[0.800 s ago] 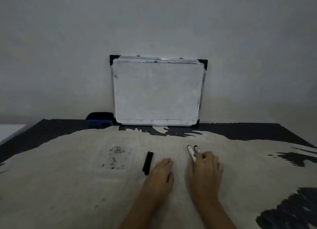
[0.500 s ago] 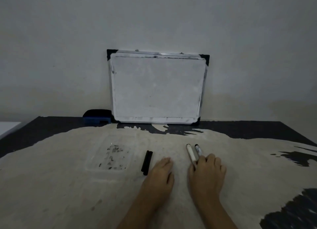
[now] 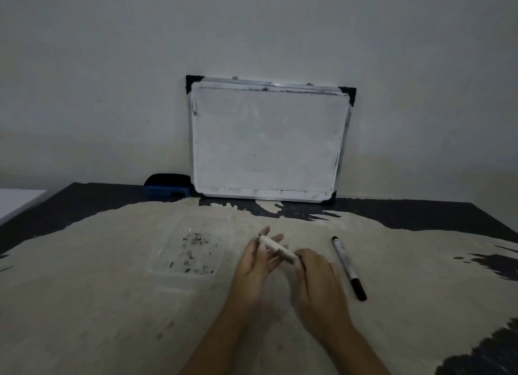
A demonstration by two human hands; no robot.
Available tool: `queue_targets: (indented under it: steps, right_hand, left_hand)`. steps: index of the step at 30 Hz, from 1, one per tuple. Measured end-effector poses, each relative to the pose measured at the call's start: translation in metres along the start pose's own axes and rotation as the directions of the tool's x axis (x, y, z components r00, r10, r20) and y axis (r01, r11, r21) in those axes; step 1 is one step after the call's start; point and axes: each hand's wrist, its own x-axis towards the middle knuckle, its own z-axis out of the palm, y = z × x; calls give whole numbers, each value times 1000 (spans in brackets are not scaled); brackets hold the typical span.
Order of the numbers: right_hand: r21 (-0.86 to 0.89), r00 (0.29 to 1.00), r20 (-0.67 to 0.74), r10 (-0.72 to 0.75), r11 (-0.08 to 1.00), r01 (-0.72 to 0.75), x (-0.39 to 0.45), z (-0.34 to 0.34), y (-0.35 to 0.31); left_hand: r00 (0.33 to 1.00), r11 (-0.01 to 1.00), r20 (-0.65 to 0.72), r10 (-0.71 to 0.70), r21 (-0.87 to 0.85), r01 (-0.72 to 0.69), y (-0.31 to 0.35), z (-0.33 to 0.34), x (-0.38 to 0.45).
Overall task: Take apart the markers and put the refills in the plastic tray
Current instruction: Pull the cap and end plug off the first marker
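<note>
A white marker [image 3: 276,247] is lifted above the table between both hands. My right hand [image 3: 315,279] grips its near end, and my left hand [image 3: 256,265] holds its far part with the fingers spread around it. A second white marker with a black cap [image 3: 348,266] lies on the table to the right of my hands. The clear plastic tray [image 3: 187,251], smudged with black ink, sits to the left of my left hand. The two black refills seen earlier are hidden behind my hands.
A small whiteboard [image 3: 267,144] leans against the wall at the back. A blue eraser [image 3: 166,189] sits to its left. The table [image 3: 84,304] has a beige and black patterned cover.
My right hand picked one white marker off the table and both hands now hold it in the air. The other marker stays on the table. The camera view tilted.
</note>
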Motion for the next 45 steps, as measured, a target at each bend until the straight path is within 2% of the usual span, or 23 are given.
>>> queue_targets:
  steps: [3, 6, 11, 16, 27, 34, 40, 45]
  right_hand:
    - [-46, 995, 34, -98, 994, 99, 1, -1, 1]
    - [-46, 994, 26, -107, 993, 108, 1, -6, 2]
    - [-1, 995, -2, -96, 995, 96, 1, -7, 4]
    - [-33, 990, -61, -125, 992, 123, 5, -8, 4]
    - [-180, 969, -179, -169, 974, 136, 7, -10, 7]
    - [-146, 955, -268, -131, 985, 94, 8, -12, 9]
    - [-114, 911, -353, -213, 976, 184, 8, -14, 7]
    - [-93, 893, -371, -256, 967, 239, 9, -15, 3]
  left_hand:
    - [997, 991, 37, 63, -119, -58, 6, 0, -2]
    - [997, 984, 18, 70, -168, -66, 5, 2, -3]
    - [994, 990, -52, 93, -106, -99, 5, 3, -1]
    - [983, 989, -140, 119, -70, -130, 3, 5, -3]
    - [966, 990, -229, 119, -43, -132, 7, 11, -5]
    - [958, 991, -258, 128, -15, -136, 2, 16, -8]
    - [938, 985, -314, 148, -35, -167, 0, 26, -12]
    - [915, 981, -365, 171, -20, -191, -1, 26, -13]
